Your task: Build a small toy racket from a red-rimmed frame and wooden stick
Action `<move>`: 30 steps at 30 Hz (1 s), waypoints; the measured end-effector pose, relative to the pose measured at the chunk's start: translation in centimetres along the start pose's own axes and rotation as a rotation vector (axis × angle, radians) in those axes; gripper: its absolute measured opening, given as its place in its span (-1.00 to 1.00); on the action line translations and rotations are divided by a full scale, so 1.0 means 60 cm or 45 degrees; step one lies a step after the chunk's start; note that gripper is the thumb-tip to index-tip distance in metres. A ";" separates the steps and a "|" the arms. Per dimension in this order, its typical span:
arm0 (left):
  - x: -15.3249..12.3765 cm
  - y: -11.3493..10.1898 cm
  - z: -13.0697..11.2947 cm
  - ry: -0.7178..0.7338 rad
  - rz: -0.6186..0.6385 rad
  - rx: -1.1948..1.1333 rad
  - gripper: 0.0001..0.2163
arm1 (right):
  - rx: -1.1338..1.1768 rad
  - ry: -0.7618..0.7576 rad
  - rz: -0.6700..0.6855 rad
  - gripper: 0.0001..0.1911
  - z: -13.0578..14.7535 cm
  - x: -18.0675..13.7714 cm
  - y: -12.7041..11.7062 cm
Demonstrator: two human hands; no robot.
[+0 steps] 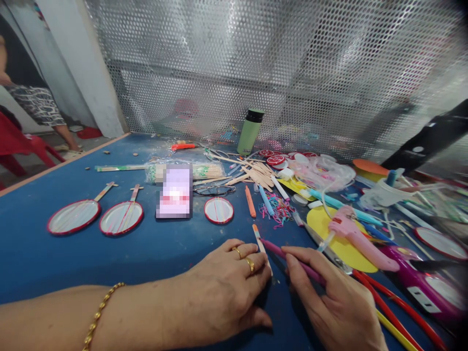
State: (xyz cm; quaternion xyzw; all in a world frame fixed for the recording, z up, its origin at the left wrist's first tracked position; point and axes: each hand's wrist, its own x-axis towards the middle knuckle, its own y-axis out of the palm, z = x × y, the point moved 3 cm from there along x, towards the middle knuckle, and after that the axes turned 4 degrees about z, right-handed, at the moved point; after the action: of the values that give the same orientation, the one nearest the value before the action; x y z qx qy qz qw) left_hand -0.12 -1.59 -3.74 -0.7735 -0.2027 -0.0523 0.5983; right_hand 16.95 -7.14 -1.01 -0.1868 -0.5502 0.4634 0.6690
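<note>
A left hand (223,280) is lying with fingers extended and thumb apart, pressing a craft stick (256,235) against the blue tabletop (164,253) under its fingertips, apparently to stop it slipping. The right hand (329,292) is pinching a purple marker (274,249), slanting its tip onto the stick just beyond the left fingers, likely for control. Farther beyond, red discs (276,160) and a green bottle (249,134) are showing markings too small to read.
</note>
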 end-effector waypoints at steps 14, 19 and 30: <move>0.000 0.000 -0.001 0.005 -0.005 -0.021 -0.49 | -0.064 0.025 0.015 -0.85 -0.012 -0.008 0.000; 0.000 -0.002 -0.001 0.003 0.004 -0.020 -0.49 | -0.046 0.050 0.050 -0.88 -0.014 -0.010 0.000; -0.001 0.003 0.001 0.002 -0.018 0.000 -0.48 | -0.035 -0.037 -0.019 -0.86 -0.002 -0.003 -0.001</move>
State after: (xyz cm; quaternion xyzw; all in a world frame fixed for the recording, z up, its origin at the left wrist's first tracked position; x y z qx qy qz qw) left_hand -0.08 -1.60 -3.93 -0.7719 -0.2077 -0.0570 0.5981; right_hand 17.09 -7.26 -1.09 -0.1850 -0.5674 0.4534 0.6620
